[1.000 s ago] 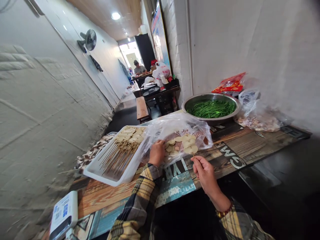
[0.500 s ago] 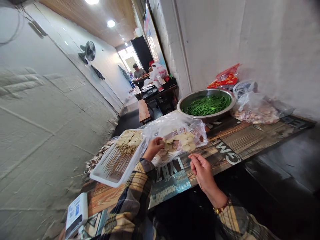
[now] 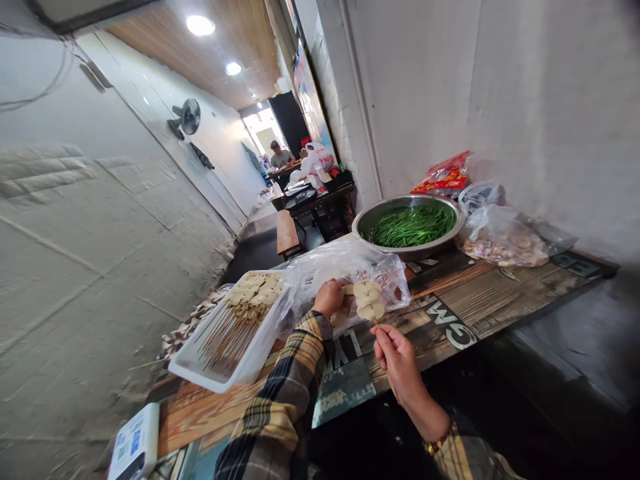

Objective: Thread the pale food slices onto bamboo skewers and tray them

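Note:
My right hand is closed in a pinch round the lower part of a thin wooden skewer, held upright and slightly tilted. Several thin, pale, potato-like slices are threaded near its top. My left hand reaches over the clear plastic bag, its fingers closed at the edge of a pale slice just left of the skewer. Part of that slice is hidden by the fingers. To the left, a white plastic tray holds many finished-looking skewers with pale slices at their far ends.
A steel bowl of long green vegetables stands at the back of the wooden table. Right of it lie a knotted plastic bag and a red packet. A white boxy device sits front left. A person sits far back.
My left hand has moved right, closer to the skewer, with its fingers at a slice. My right hand still holds the skewer. The whole view has shifted slightly.

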`<action>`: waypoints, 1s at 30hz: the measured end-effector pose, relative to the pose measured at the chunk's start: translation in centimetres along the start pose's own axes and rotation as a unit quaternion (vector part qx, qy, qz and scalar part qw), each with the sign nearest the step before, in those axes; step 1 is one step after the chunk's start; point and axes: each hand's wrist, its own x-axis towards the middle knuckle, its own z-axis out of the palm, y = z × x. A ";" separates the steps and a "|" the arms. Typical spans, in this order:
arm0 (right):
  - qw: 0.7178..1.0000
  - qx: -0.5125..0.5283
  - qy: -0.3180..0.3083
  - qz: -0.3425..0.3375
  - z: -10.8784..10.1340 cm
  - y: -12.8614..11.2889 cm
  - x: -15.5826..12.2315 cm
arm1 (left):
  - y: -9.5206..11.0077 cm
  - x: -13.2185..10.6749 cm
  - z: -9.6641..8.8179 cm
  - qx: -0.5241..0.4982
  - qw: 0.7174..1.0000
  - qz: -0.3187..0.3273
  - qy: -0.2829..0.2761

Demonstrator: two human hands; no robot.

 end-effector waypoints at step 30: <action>0.970 -0.192 -0.129 0.075 0.1 0.1 -1.1 | -3.1 -9.1 -2.3 -0.758 0.628 -0.149 0.088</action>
